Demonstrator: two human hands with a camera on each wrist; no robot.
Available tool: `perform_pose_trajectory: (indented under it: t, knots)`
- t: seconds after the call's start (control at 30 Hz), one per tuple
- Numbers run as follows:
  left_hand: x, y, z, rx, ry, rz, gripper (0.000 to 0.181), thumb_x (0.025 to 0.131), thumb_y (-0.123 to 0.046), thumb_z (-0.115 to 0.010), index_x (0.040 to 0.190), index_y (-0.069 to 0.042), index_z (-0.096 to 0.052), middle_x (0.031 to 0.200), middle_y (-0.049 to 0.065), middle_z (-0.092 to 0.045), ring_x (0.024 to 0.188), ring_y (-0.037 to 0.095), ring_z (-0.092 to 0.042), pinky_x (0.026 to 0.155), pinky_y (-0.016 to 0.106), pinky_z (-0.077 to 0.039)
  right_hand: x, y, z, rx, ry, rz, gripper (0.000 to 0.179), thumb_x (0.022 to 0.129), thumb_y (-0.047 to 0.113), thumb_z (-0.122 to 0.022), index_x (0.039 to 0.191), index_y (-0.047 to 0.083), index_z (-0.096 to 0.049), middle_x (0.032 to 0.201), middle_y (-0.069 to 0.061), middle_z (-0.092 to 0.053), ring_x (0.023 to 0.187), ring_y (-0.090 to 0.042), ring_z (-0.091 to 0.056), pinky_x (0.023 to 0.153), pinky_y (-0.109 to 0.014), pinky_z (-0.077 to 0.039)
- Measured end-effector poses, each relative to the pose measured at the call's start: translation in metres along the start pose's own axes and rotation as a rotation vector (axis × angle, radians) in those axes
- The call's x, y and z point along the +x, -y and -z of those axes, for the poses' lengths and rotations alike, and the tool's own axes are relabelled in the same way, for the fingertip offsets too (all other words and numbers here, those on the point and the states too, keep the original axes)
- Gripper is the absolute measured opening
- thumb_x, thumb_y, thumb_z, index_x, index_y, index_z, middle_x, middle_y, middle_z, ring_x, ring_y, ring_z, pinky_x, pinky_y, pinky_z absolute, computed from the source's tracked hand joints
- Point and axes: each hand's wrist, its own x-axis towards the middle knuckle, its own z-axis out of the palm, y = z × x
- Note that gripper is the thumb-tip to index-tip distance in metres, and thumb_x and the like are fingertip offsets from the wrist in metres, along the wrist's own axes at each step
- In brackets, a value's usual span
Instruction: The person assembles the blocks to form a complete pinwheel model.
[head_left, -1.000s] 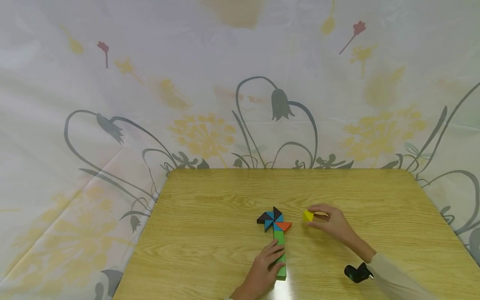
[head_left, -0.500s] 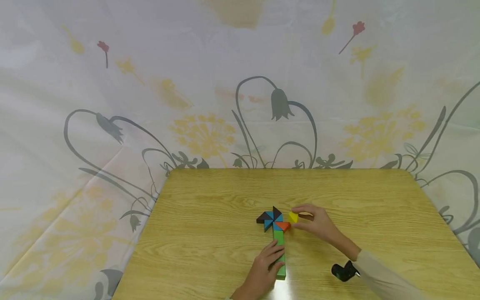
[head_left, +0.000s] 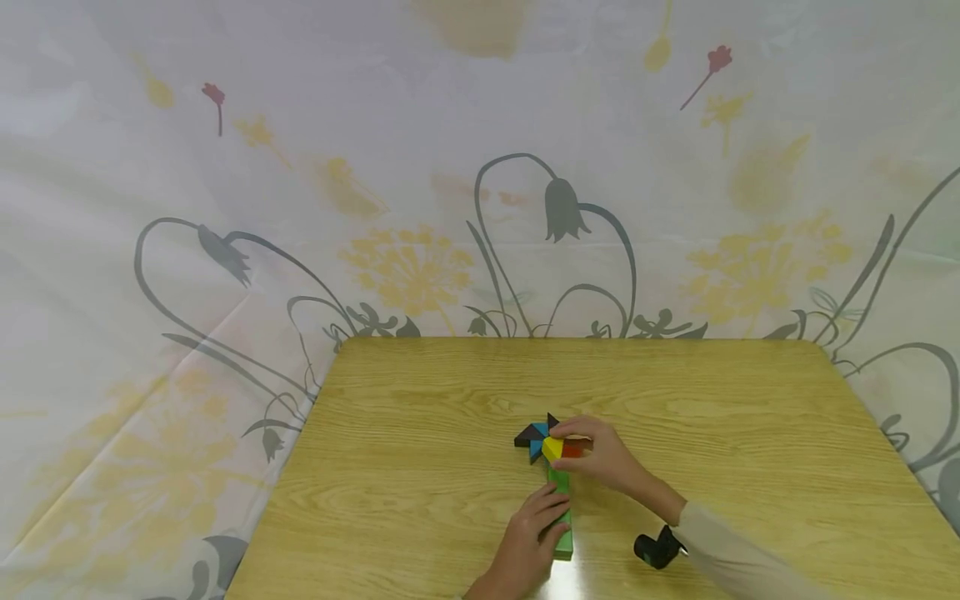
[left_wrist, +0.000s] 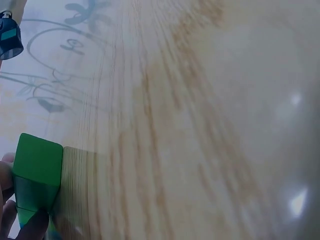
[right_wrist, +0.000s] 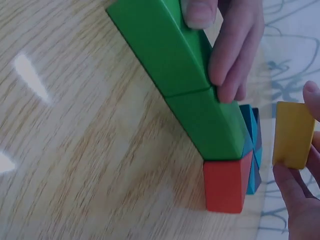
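Observation:
My right hand [head_left: 606, 458] pinches a yellow block [head_left: 552, 449] between thumb and fingers, above the pinwheel shape of small triangular blocks. In the right wrist view the yellow block [right_wrist: 293, 135] is held apart from the blocks below. Blue blocks [head_left: 536, 448] form the pinwheel's middle, with dark blocks [head_left: 528, 435] and an orange-red block [head_left: 572, 448] around them. Two green blocks [right_wrist: 165, 50], end to end, make a stem toward me. My left hand [head_left: 527, 533] grips the stem, thumb on its right side; the left wrist view shows the stem's near end [left_wrist: 39, 160].
Everything lies on a wood-grain table [head_left: 390, 500]. A black camera [head_left: 657, 547] sits at my right wrist. Behind the table's far edge hangs a white sheet [head_left: 517, 100] printed with flowers.
My right hand has moved left with the yellow block, from right of the pinwheel to over it, now partly covering the orange-red and blue blocks. The left hand has stayed on the green stem.

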Motion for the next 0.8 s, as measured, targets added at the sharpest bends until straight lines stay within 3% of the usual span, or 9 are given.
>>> perform_pose_trajectory:
  t: [0.2, 0.33, 0.47, 0.8]
  knots:
    - [0.0, -0.001, -0.002, -0.008, -0.007, 0.0, 0.027, 0.091, -0.005, -0.061, 0.115, 0.007, -0.063, 0.122, 0.013, -0.062, 0.123, 0.033, -0.05, 0.095, 0.037, -0.048, 0.005, -0.021, -0.012, -0.076, 0.041, 0.028, 0.041, 0.074, 0.013, -0.081, 0.11, -0.002, -0.067, 0.112, -0.015, -0.065, 0.104, -0.034, -0.058, 0.081, -0.047, -0.054]
    - [0.0, -0.002, -0.002, -0.011, -0.001, 0.005, 0.028, 0.092, -0.004, -0.059, 0.117, 0.007, -0.062, 0.122, 0.014, -0.062, 0.123, 0.033, -0.05, 0.096, 0.037, -0.047, 0.007, -0.029, -0.018, -0.071, 0.076, 0.102, 0.04, 0.074, 0.017, -0.081, 0.107, -0.001, -0.068, 0.108, -0.014, -0.066, 0.099, -0.031, -0.061, 0.08, -0.045, -0.054]
    - [-0.001, -0.003, -0.001, -0.008, 0.003, 0.018, 0.028, 0.092, -0.005, -0.059, 0.118, 0.006, -0.062, 0.122, 0.013, -0.062, 0.124, 0.031, -0.05, 0.097, 0.038, -0.046, 0.009, -0.031, -0.022, -0.068, 0.095, 0.145, 0.039, 0.075, 0.015, -0.081, 0.106, -0.004, -0.067, 0.106, -0.014, -0.066, 0.096, -0.029, -0.062, 0.078, -0.043, -0.055]
    - [-0.001, -0.002, 0.0, 0.02, -0.007, 0.014, 0.027, 0.091, -0.006, -0.061, 0.116, 0.005, -0.064, 0.12, 0.011, -0.063, 0.123, 0.027, -0.051, 0.096, 0.038, -0.047, 0.011, -0.026, -0.029, -0.14, 0.132, 0.155, 0.037, 0.073, 0.009, -0.081, 0.105, -0.002, -0.067, 0.105, -0.013, -0.065, 0.094, -0.027, -0.063, 0.077, -0.038, -0.057]
